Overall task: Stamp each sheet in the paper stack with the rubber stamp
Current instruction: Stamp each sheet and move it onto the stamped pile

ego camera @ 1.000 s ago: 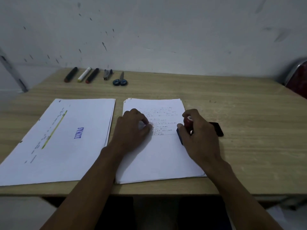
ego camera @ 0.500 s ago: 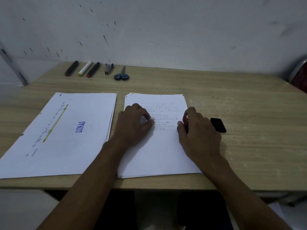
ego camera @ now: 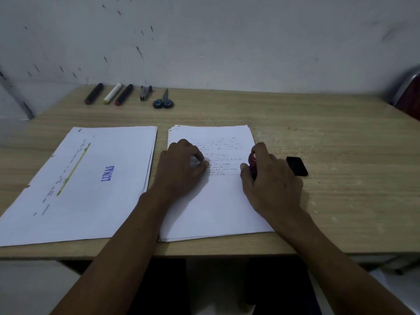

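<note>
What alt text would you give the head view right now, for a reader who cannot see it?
A person's right hand grips a red-handled rubber stamp at the right edge of a paper stack on a wooden table, while the left hand rests on the top sheet. A second pile stamped "LUNAS" lies left; markers, scissors and a black ink pad sit nearby.

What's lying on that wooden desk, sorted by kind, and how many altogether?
Marker pens: 3 (dark one with red end, white one with yellow end, dark one with red end)
Grey stapler: 1
Blue-handled scissors: 1
White paper stacks: 2 (left, right)
Red-handled rubber stamp: 1
Black ink pad: 1
Total: 9
</note>
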Available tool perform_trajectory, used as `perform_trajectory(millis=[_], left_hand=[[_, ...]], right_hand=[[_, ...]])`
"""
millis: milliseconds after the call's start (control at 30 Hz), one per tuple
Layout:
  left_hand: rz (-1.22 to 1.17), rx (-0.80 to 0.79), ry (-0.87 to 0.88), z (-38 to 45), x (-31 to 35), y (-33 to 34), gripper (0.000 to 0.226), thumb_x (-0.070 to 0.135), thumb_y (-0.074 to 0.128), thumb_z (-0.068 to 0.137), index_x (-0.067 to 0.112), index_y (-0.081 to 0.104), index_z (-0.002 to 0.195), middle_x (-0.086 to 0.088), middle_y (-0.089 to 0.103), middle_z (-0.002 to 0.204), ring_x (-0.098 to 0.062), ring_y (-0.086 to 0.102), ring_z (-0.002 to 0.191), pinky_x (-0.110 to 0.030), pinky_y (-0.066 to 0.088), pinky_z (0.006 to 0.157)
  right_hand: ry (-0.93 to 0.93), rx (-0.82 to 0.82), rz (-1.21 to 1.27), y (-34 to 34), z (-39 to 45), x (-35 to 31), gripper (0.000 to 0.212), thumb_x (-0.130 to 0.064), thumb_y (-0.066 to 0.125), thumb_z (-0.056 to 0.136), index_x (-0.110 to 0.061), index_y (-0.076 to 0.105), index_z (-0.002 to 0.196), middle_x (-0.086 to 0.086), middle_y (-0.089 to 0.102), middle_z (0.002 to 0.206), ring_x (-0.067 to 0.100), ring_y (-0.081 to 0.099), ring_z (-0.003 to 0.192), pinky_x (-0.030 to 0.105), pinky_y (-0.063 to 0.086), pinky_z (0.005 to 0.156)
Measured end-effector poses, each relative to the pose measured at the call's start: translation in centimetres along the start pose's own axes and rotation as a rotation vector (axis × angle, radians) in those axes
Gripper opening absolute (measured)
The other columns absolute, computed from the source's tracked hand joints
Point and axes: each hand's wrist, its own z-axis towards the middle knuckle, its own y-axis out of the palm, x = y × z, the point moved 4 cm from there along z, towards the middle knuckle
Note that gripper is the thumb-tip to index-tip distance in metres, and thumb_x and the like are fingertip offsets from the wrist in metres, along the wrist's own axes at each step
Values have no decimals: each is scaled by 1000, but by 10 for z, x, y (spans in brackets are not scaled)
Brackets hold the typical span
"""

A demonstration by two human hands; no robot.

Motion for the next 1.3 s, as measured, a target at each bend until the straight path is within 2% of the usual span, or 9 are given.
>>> perform_trajectory(millis=[333, 433, 533, 600, 700, 800, 867, 1000, 1300], left_hand=[[-17, 14, 0, -1, 1, -1, 21, 44, 57, 73, 26, 68, 76, 3, 60, 89, -20, 58, 92, -44, 46, 85], [-20, 3, 2, -1, 1, -1, 21, 44, 58, 73, 26, 68, 76, 3, 60, 89, -19, 58, 92, -44, 47, 84], [-9, 7, 6, -1, 0, -1, 20, 44, 58, 74, 26, 67, 75, 5, 60, 88, -18, 58, 91, -43, 47, 84], [-14, 16, 2, -2, 1, -1, 21, 42, 58, 73, 25, 68, 75, 5, 60, 88, -17, 58, 90, -43, 47, 83], [-14, 12, 12, -2, 2, -2, 22, 42, 58, 73, 24, 69, 76, 5, 61, 87, -17, 58, 89, -42, 47, 83], [-10, 20, 21, -2, 1, -3, 22, 42, 57, 72, 24, 69, 73, 6, 61, 85, -16, 59, 87, -40, 48, 81], [-12, 27, 19, -2, 0, -3, 21, 42, 58, 71, 24, 69, 72, 7, 60, 83, -15, 59, 85, -38, 48, 79], [-3, 18, 26, 0, -1, -1, 22, 45, 57, 71, 26, 68, 73, 8, 61, 84, -17, 59, 87, -40, 48, 80], [-45, 37, 23, -1, 1, -3, 22, 44, 57, 70, 25, 68, 71, 6, 62, 83, -17, 60, 85, -40, 48, 80]], right_hand=[[-17, 21, 48, -5, -3, 0, 26, -39, 51, 93, -27, 40, 113, -3, 58, 90, 22, 54, 85, 31, 36, 58], [-71, 41, 168, -6, -2, 1, 23, -33, 52, 93, -26, 43, 113, -2, 57, 93, 21, 53, 88, 34, 44, 59], [-36, 40, 386, -7, 3, 12, 26, -29, 56, 93, -24, 45, 117, -3, 59, 98, 19, 57, 91, 40, 51, 71], [66, 103, 525, -15, 8, 25, 34, -24, 61, 92, -21, 46, 123, -4, 60, 97, 15, 61, 86, 32, 51, 77], [246, 228, 631, -29, 17, 51, 42, -18, 69, 88, -13, 45, 123, -3, 59, 96, 8, 62, 81, 12, 41, 67], [378, 313, 616, -40, 24, 79, 43, -21, 72, 86, -9, 47, 119, 7, 63, 108, 23, 61, 102, 16, 38, 75], [417, 338, 564, -45, 28, 94, 40, -23, 73, 85, -12, 50, 118, 8, 64, 112, 26, 60, 106, 23, 39, 79], [391, 357, 456, -52, 31, 104, 34, -24, 73, 84, -18, 58, 114, 5, 67, 110, 27, 61, 104, 27, 39, 80], [273, 277, 369, -34, 33, 93, 37, -26, 77, 80, -24, 63, 115, 1, 70, 104, 24, 65, 95, 28, 45, 77]])
